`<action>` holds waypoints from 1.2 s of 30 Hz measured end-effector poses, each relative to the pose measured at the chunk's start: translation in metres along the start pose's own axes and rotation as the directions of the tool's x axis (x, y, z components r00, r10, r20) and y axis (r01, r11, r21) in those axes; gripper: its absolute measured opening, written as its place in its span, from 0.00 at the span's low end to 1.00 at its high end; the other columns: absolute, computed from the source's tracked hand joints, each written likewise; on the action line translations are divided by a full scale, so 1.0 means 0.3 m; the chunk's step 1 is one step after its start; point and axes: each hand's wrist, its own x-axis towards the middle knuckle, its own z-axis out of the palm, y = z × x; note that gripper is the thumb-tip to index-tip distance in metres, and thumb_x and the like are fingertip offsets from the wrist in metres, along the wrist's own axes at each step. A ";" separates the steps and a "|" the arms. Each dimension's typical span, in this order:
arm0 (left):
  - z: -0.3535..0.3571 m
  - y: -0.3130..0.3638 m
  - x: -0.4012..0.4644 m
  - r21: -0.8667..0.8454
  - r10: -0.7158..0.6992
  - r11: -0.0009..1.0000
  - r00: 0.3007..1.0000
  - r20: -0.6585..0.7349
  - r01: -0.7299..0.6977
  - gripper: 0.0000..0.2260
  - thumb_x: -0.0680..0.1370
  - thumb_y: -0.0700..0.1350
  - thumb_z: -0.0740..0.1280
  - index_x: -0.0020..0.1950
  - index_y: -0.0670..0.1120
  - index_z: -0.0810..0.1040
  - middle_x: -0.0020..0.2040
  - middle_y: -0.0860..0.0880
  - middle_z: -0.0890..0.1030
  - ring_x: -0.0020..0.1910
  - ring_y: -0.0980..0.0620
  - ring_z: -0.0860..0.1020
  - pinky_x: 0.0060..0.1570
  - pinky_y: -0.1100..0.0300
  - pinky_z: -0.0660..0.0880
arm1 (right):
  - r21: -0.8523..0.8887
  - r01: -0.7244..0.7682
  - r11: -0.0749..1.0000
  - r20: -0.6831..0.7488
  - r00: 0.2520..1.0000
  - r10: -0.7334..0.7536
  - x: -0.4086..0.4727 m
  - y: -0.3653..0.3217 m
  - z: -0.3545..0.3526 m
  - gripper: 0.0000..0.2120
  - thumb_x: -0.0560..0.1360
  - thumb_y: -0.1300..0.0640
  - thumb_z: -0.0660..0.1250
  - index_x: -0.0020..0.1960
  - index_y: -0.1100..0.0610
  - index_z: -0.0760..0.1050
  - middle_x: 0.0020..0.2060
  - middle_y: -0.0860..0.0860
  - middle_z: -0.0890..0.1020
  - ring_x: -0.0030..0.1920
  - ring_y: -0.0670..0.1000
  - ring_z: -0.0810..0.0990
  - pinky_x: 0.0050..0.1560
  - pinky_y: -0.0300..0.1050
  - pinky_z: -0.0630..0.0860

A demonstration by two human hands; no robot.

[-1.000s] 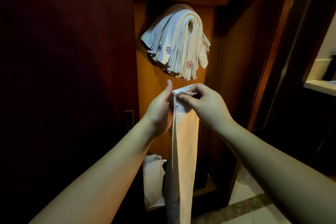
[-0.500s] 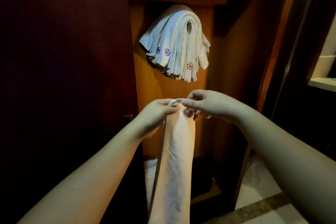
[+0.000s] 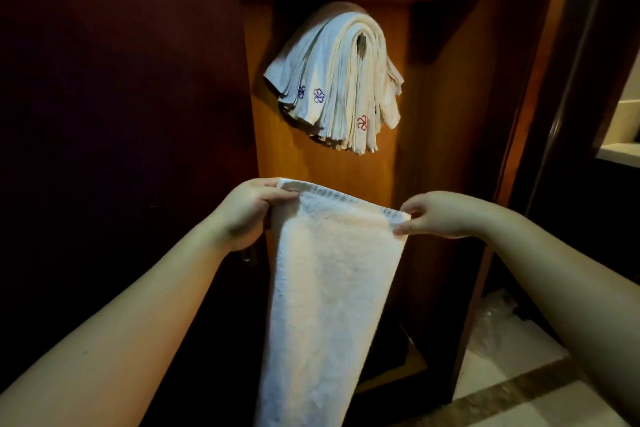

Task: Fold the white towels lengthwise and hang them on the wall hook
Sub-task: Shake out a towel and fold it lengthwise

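Wood panel (image 3: 332,166) carries folded towels (image 3: 337,80); left hand (image 3: 251,210) and right hand (image 3: 434,215) pinch a fluffy towel's (image 3: 329,288) top corners.

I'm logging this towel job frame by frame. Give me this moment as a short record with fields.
left hand: grips the towel's top left corner
right hand: pinches the top right corner
towel: white, held spread, hanging down
hook: hidden under a stack of hung towels
stack detail: purple and red embroidered marks near the ends
behind: wood panel
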 end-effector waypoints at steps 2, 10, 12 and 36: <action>-0.018 -0.009 0.008 -0.049 0.016 0.999 0.999 -0.030 -0.018 0.10 0.80 0.34 0.60 0.53 0.38 0.81 0.45 0.42 0.86 0.43 0.48 0.84 0.46 0.57 0.80 | 0.159 0.054 0.986 -0.116 0.993 -0.036 -0.003 0.008 -0.011 0.16 0.78 0.43 0.66 0.59 0.52 0.78 0.56 0.49 0.81 0.54 0.49 0.79 0.55 0.46 0.77; -0.029 -0.037 0.030 -0.104 0.047 0.993 0.992 -0.118 -0.059 0.11 0.81 0.36 0.61 0.54 0.42 0.82 0.45 0.45 0.84 0.43 0.49 0.81 0.48 0.56 0.75 | 0.802 0.346 0.487 -0.382 0.924 -0.027 0.005 0.014 0.049 0.08 0.78 0.58 0.69 0.49 0.50 0.70 0.44 0.52 0.78 0.43 0.51 0.79 0.37 0.41 0.77; -0.017 -0.031 0.038 -0.115 0.050 0.991 0.990 -0.134 -0.066 0.11 0.81 0.36 0.60 0.53 0.43 0.82 0.43 0.46 0.84 0.41 0.51 0.81 0.45 0.58 0.77 | 0.863 0.281 0.419 -0.304 0.953 -0.013 0.020 0.025 0.053 0.13 0.77 0.58 0.70 0.56 0.46 0.71 0.47 0.54 0.78 0.45 0.53 0.78 0.42 0.46 0.78; 0.017 -0.035 0.020 -0.271 0.112 0.957 0.994 0.013 -0.105 0.18 0.75 0.41 0.62 0.63 0.37 0.77 0.53 0.40 0.84 0.49 0.46 0.84 0.52 0.53 0.80 | 0.749 0.464 0.473 -0.480 0.872 -0.094 0.014 0.057 0.054 0.40 0.54 0.23 0.73 0.56 0.50 0.78 0.51 0.49 0.85 0.51 0.51 0.84 0.54 0.48 0.78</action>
